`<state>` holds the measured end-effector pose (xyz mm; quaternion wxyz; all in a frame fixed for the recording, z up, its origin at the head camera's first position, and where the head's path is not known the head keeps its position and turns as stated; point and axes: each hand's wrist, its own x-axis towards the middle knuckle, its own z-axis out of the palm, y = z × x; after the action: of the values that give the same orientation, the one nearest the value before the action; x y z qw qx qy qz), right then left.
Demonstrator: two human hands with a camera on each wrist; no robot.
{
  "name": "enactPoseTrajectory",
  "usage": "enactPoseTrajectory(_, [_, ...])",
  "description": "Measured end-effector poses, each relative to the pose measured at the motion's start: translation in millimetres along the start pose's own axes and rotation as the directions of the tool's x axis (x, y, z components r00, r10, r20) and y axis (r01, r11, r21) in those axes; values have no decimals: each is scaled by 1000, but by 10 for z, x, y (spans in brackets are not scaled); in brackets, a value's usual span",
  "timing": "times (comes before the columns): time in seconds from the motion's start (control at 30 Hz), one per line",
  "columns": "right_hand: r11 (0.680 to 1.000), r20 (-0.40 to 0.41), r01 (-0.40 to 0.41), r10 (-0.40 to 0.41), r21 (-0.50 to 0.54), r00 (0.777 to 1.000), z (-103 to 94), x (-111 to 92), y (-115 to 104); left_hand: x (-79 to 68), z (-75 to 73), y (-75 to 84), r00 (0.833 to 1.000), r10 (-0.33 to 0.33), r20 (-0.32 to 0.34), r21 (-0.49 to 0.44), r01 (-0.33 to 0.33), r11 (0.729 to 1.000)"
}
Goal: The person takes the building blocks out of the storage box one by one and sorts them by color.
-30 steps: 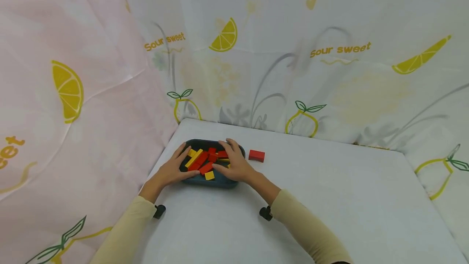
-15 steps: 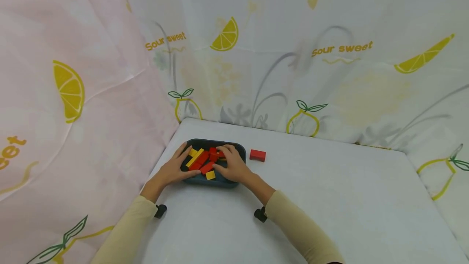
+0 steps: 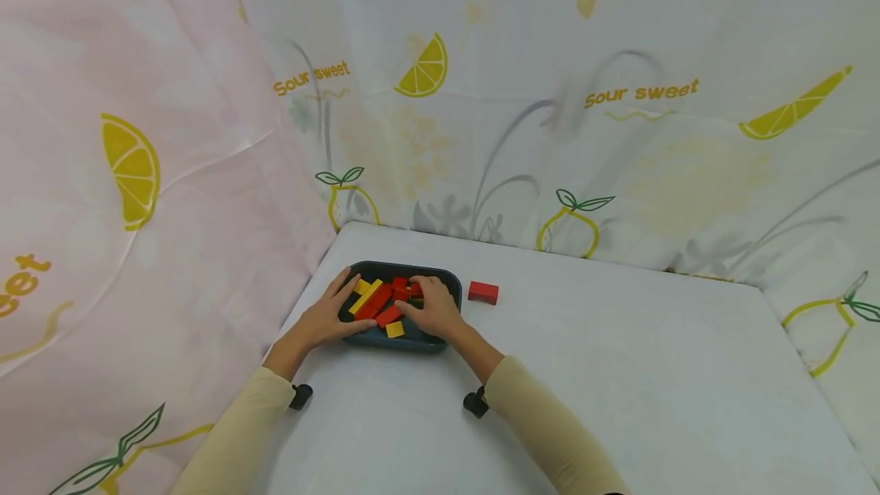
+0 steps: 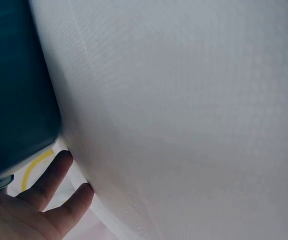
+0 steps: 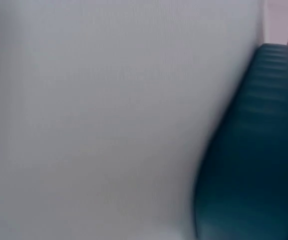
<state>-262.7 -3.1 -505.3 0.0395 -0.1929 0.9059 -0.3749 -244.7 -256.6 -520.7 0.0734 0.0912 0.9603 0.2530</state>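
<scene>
A dark teal tray (image 3: 371, 338) holds several red and yellow building blocks, among them a long yellow block (image 3: 366, 296) and a small yellow block (image 3: 395, 329). My left hand (image 3: 319, 319) grips the tray's left end, thumb along the front side and fingers at the back left. In the left wrist view two fingers (image 4: 71, 207) stretch out beside the tray wall (image 4: 19, 100). My right hand (image 3: 436, 314) reaches over the right part of the tray, thumb and fingers apart around red blocks (image 3: 401, 290). In the right wrist view mainly the tray's outer wall (image 5: 253, 160) shows.
A single red block (image 3: 483, 292) lies on the white table (image 3: 591, 373) just right of the tray. A lemon-printed curtain (image 3: 509, 113) hangs behind the table and along its left side.
My right hand has shifted left and lower into the tray, its fingers drawn closer together from a wider spread. My left hand and the tray stay about where they were.
</scene>
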Motion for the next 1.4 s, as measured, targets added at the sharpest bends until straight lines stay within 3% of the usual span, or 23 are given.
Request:
enactPoseTrajectory(0.17, [992, -95, -94, 85, -88, 992, 100, 30, -7, -16, 9, -8, 1000, 1, -1, -5, -1, 1000])
enactPoseTrajectory(0.37, [990, -162, -132, 123, -49, 979, 112, 49, -32, -20, 22, -30, 1000, 2, -7, -16, -2, 1000])
enactPoseTrajectory(0.6, [983, -145, -181, 177, -14, 973, 123, 117, -37, -25, 0, -21, 1000, -2, -7, -12, 2, 1000])
enactPoseTrajectory(0.9, [960, -182, -281, 280, 23, 943, 189, 156, -25, 0, 43, -76, 1000, 24, -18, -32, -24, 999])
enactPoseTrajectory(1.03, [948, -173, -316, 317, 36, 932, 214, 155, -14, -1, 67, -73, 1000, 7, -3, -27, -7, 1000])
enactPoseTrajectory(1.4, [936, -132, -347, 351, 53, 927, 242, 221, 9, 20, 13, -13, 1000, 4, -9, -21, -4, 1000])
